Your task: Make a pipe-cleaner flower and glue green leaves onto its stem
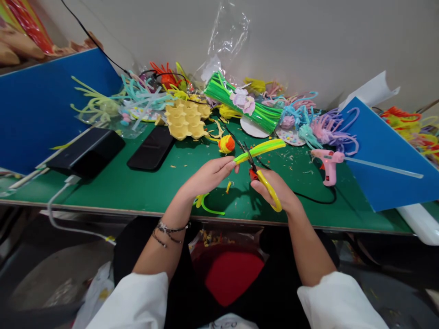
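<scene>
My left hand [209,176] pinches one end of a bunch of light-green and yellow pipe cleaners [262,149] that point up and to the right over the green table [137,187]. My right hand [274,189] grips yellow-handled scissors [264,183], whose blades are spread around the bunch near my left fingertips. A cut yellow-green pipe cleaner piece [207,205] lies curled on the table under my left wrist. A small yellow scrap [228,186] lies between my hands.
A pink glue gun [328,163] stands to the right beside a blue board [380,155]. A yellow egg tray [187,119], an orange-yellow ball [226,144], a phone [152,148], a black power bank [87,151] and heaps of coloured pipe cleaners [305,121] fill the back.
</scene>
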`<state>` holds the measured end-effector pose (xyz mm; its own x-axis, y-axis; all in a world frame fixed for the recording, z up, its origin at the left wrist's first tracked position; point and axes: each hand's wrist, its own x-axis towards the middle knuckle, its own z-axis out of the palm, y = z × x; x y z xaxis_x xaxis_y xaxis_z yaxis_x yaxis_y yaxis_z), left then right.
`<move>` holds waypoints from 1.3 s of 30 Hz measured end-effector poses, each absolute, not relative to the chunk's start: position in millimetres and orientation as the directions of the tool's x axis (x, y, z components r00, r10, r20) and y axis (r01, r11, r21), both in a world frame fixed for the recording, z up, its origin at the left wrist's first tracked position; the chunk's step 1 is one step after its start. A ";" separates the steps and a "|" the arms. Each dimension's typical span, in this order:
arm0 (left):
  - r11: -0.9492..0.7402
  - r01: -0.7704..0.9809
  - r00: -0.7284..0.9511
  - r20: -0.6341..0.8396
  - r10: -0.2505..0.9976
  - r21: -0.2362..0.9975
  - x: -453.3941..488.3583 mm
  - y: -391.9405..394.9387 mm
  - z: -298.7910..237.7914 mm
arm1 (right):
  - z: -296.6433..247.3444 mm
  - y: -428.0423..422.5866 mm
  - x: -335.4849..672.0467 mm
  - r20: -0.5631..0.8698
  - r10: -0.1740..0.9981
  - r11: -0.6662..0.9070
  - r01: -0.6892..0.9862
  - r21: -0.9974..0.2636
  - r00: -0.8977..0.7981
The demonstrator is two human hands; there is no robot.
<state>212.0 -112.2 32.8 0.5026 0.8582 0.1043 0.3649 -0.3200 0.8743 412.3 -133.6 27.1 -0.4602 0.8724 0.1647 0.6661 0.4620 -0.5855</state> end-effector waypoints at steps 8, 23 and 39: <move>-0.291 0.274 0.514 0.117 0.850 0.917 213.3 -110.7 28.4 | 27.9 -134.5 410.2 0.158 0.842 0.495 0.622 -0.607 -0.516; -0.278 0.268 0.527 0.101 0.844 0.922 210.2 -112.3 32.6 | 24.4 -135.1 406.6 0.101 0.916 0.355 0.666 -0.657 -0.389; -0.266 0.233 0.535 0.106 0.838 0.935 207.9 -104.4 25.0 | 13.6 -131.7 405.0 0.092 0.935 0.279 0.547 -0.790 -0.344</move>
<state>207.9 -104.4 25.0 0.5346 0.8384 0.1058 0.2327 -0.2664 0.9354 405.0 -131.7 13.6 -0.3437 0.9346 0.0921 0.5465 0.2788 -0.7897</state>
